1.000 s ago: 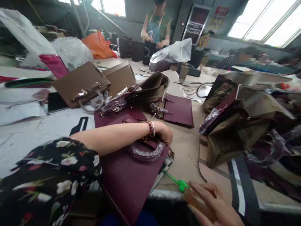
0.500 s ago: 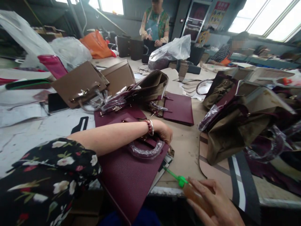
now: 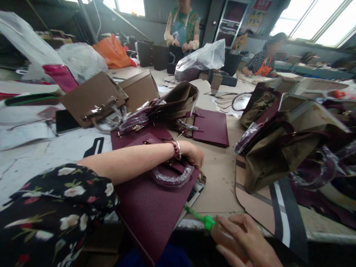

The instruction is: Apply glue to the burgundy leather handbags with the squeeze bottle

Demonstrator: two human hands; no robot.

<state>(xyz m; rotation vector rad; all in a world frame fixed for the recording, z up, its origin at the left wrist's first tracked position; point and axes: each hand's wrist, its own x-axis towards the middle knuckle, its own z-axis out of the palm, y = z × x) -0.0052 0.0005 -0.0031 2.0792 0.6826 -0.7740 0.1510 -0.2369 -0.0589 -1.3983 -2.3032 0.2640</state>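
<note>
A burgundy handbag [image 3: 147, 207] lies tilted over the table's front edge, its handle [image 3: 175, 177] wrapped in clear plastic. My left hand [image 3: 194, 154] reaches across it and is closed around its far right edge; the fingertips are partly hidden. My right hand [image 3: 247, 239] wraps around a squeeze bottle [image 3: 222, 234] of amber liquid with a green nozzle. The nozzle tip points left, by the bag's lower right edge. I cannot tell whether it touches the bag.
Another burgundy bag [image 3: 211, 128] lies behind, with brown bags [image 3: 91, 98] at left. Several open burgundy bags [image 3: 278, 155] crowd the right beside a striped panel [image 3: 261, 196]. Plastic bags [image 3: 200, 61] stand farther back. Two people [image 3: 182, 27] are across the room.
My right hand has moved the bottle slightly left and down, so its nozzle tip shifts along the bag's edge. My left hand stays in place on the bag.
</note>
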